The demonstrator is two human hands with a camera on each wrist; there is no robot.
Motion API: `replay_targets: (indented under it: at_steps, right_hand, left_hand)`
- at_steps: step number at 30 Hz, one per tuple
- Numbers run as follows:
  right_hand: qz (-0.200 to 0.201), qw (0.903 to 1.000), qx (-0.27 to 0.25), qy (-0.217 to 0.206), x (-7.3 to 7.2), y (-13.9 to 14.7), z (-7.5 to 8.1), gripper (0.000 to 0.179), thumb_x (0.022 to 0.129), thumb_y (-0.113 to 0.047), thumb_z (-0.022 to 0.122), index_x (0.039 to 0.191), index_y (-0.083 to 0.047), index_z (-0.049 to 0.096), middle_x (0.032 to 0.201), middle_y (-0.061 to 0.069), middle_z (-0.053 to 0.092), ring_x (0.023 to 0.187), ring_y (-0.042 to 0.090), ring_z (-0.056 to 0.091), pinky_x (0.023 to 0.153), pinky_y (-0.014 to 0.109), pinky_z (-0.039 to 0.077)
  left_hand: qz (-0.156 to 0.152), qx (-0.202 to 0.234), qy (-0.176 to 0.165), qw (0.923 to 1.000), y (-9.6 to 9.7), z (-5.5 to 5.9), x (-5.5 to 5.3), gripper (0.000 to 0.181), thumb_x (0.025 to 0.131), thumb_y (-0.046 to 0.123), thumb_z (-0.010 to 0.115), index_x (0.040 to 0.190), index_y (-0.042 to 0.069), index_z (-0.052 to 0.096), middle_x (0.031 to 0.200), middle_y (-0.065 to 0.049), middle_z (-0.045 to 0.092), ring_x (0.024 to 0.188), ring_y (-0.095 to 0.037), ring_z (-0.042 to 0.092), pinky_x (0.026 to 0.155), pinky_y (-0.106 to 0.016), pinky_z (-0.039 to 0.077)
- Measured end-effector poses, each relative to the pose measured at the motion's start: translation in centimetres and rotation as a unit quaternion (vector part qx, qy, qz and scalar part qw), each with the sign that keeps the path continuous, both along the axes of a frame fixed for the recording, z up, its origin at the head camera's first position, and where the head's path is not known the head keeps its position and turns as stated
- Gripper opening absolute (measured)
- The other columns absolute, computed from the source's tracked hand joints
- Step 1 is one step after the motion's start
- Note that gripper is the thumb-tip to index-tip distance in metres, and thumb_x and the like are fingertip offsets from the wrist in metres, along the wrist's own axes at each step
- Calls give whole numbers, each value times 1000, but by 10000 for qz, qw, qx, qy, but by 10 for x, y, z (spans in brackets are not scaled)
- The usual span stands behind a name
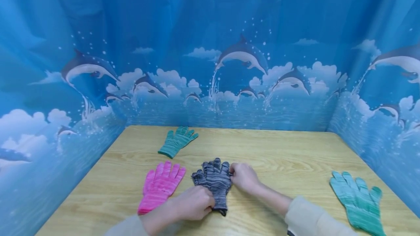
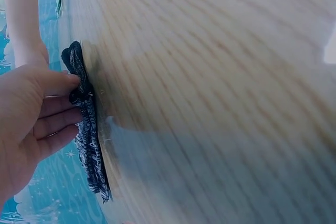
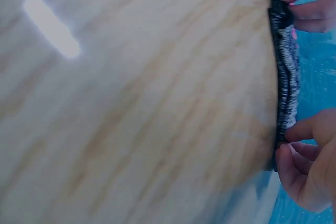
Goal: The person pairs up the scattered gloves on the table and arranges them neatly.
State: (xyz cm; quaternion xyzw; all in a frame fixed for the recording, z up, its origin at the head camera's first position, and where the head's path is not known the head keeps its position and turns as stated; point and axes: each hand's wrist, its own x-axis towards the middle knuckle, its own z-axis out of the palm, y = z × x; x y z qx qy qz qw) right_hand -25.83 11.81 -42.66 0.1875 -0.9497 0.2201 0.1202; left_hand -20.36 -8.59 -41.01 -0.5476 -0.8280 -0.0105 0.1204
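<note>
A black-and-grey knit glove (image 1: 216, 182) lies at the middle of the table, fingers pointing away from me; doubled finger outlines suggest two layered gloves. My left hand (image 1: 195, 202) pinches its cuff at the near left side, as the left wrist view shows with the thumb over the dark edge (image 2: 81, 90). On the other side my right hand (image 1: 245, 178) pinches the glove's right edge near the fingers. In the right wrist view both hands hold the thin, flat glove (image 3: 287, 77) by its two ends.
A pink glove (image 1: 160, 185) lies just left of the grey one. Farther back is a green glove (image 1: 177, 141). Another, lighter green glove (image 1: 359, 199) rests at the right edge of the wooden table (image 1: 279, 152). Blue dolphin-print curtains (image 1: 197, 21) surround the table's back and sides.
</note>
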Motion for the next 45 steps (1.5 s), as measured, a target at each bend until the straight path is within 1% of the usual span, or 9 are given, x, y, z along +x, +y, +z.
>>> replay_targets:
  at_steps: [5, 11, 17, 21, 26, 29, 36, 41, 45]
  right_hand:
    - [-35, 9988, 398, 298, 0, 2, -2, 13, 68, -8, 72, 77, -10, 64, 73, 1, 59, 67, 19, 58, 57, 37, 46]
    - [101, 9959, 693, 573, -1, 5, -3, 13, 71, -16, 74, 81, -12, 67, 74, -2, 54, 68, 18, 56, 55, 37, 46]
    - [512, 9853, 1347, 917, -3, 7, -6, 15, 76, -23, 73, 85, -12, 72, 85, 1, 59, 77, 19, 56, 56, 37, 48]
    - [569, 9817, 1547, 959, -4, 8, -6, 15, 80, -24, 70, 88, -12, 72, 94, 2, 61, 82, 20, 55, 58, 36, 48]
    - [632, 9830, 1461, 919, -7, 11, -8, 17, 80, -26, 70, 90, -12, 72, 97, 3, 64, 84, 21, 56, 60, 37, 50]
    - [589, 9889, 1138, 749, -11, 15, -6, 15, 79, -24, 70, 88, -12, 72, 95, 4, 66, 85, 23, 58, 64, 40, 51]
    - [-285, 9992, 198, 219, -24, 22, 4, 7, 78, -12, 69, 84, -10, 72, 85, 4, 68, 80, 24, 64, 65, 41, 51]
    - [-395, 9986, 317, -117, -29, 19, 4, 14, 76, -21, 72, 85, -11, 71, 75, -1, 64, 69, 17, 60, 57, 35, 47]
    - [-148, 9986, 502, 13, -29, 14, -1, 9, 74, -17, 70, 81, -11, 70, 73, -1, 64, 67, 17, 60, 54, 34, 47]
  left_hand:
    - [55, -53, 184, 9998, 0, -1, 1, 6, 74, 19, 71, 76, 18, 65, 67, 12, 54, 61, 0, 49, 61, -16, 41]
    - [69, -388, 412, 9984, 1, -2, 0, 22, 77, 30, 71, 97, 22, 69, 76, 11, 58, 68, -1, 51, 61, -16, 39]
    - [42, -436, 566, 9974, 1, -4, 0, 16, 77, 29, 71, 94, 27, 71, 71, 13, 52, 64, 0, 47, 58, -15, 33]
    - [101, -499, 541, 9972, 1, -2, 1, 16, 78, 28, 70, 93, 28, 71, 70, 13, 51, 64, 0, 46, 58, -16, 32]
    - [98, -520, 566, 9970, 0, -1, 1, 15, 78, 28, 70, 93, 28, 71, 70, 13, 51, 64, -1, 47, 58, -17, 33]
    - [61, -467, 545, 9974, -1, -2, 1, 15, 78, 28, 70, 93, 28, 72, 69, 13, 50, 63, 0, 46, 58, -16, 32]
    - [48, -393, 457, 9982, 0, -5, -1, 16, 77, 27, 71, 93, 27, 72, 70, 13, 50, 62, 1, 44, 57, -14, 30]
    - [32, -436, 531, 9976, 1, -5, -1, 17, 78, 28, 71, 95, 27, 72, 69, 13, 50, 62, 1, 44, 56, -14, 30]
    - [21, -459, 594, 9972, 1, -6, -1, 17, 78, 28, 70, 95, 28, 72, 69, 13, 50, 63, 0, 44, 56, -14, 30]
